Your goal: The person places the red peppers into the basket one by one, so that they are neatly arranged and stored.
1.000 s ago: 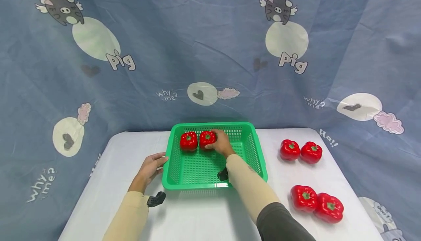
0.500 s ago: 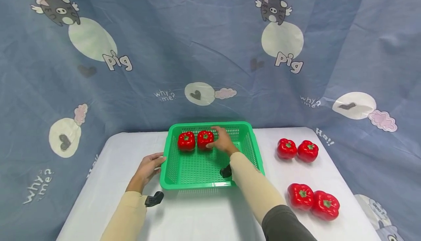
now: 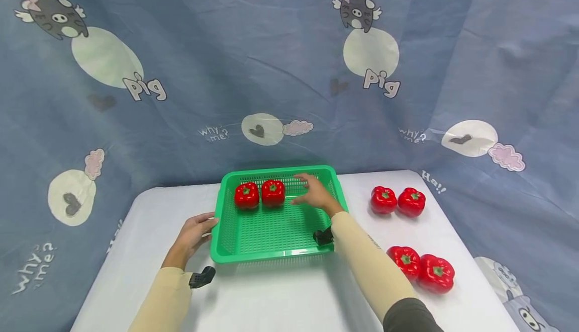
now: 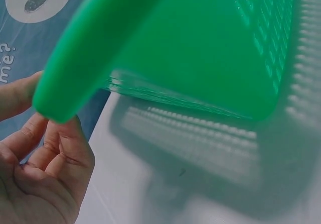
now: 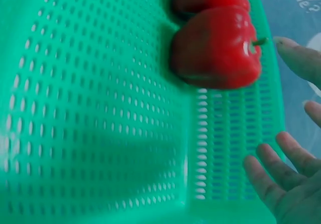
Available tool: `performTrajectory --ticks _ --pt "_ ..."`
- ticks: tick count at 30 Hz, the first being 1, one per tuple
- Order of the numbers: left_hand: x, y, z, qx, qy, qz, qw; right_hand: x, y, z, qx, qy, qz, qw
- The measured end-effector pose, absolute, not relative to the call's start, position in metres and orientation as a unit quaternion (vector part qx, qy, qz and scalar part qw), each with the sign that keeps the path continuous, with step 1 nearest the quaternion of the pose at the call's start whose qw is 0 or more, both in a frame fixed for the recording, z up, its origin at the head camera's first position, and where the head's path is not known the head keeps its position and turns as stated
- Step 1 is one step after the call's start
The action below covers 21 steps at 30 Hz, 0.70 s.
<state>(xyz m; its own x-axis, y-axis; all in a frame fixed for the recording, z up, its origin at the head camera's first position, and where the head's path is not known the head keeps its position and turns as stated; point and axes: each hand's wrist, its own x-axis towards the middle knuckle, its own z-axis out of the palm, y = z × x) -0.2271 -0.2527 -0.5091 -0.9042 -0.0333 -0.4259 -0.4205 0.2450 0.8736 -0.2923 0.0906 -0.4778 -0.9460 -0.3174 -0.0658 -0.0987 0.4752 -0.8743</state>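
A green plastic basket (image 3: 280,258) with slotted walls sits on the white table. Two red bell peppers (image 3: 247,195) stand side by side in its back left part, stems up. My left hand (image 3: 192,234) holds the basket's left rim; the left wrist view has the thumb on one side of the rim (image 4: 75,68) and the curled fingers (image 4: 70,143) on the other. Over the basket's right half, my right hand (image 3: 316,193) is spread and holds nothing. It is just right of the second pepper (image 5: 215,48), with a gap between in the right wrist view.
Right of the basket, two more red bell peppers (image 3: 383,200) sit toward the back of the table (image 3: 271,302). Another pair (image 3: 436,274) lies nearer the front, beside my right forearm (image 3: 366,256). A blue patterned cloth (image 3: 289,70) hangs behind the table.
My right hand has let go of the second pepper and drawn away to the right, fingers spreading. The left hand stays at the rim. The whole head view has shifted left.
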Motion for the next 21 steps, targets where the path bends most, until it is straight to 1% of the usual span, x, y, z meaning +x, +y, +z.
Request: performTrajectory --ticks 7,13,21 --pt "-0.226 -0.254 -0.509 -0.146 0.771 0.597 0.167 -0.282 0.116 -0.463 -0.148 0.847 -0.497 0.118" --pt "-0.225 -0.253 -0.508 -0.143 0.771 0.598 0.168 -0.272 0.136 -0.449 -0.145 0.848 -0.493 0.13" --pt "-0.227 -0.252 -0.507 -0.147 0.768 0.599 0.174 -0.252 0.164 -0.443 -0.148 0.857 -0.48 0.117"
